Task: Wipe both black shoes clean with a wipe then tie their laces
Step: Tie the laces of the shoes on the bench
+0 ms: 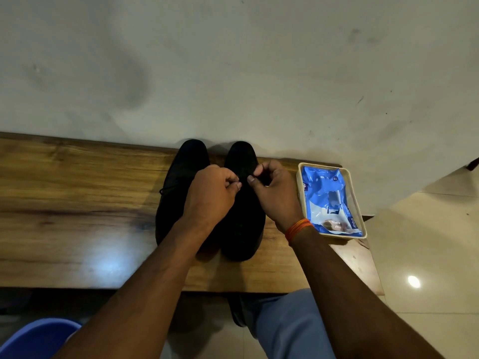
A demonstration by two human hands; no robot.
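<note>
Two black shoes stand side by side on the wooden bench [77, 203], toes toward the wall. The left shoe [178, 182] has a lace end showing at its left side. Over the right shoe [243, 229] both hands work at the laces. My left hand [211, 193] pinches a black lace between thumb and curled fingers. My right hand [274, 193], with an orange thread band on the wrist, pinches the other lace end just opposite. The laces themselves are hard to make out against the dark shoe.
A cream tray [363, 224] holding a blue wipes packet [329, 198] sits at the bench's right end. The grey wall [233, 60] rises right behind the shoes. A blue plastic object [39, 338] is at the lower left, and tiled floor [427, 268] lies to the right.
</note>
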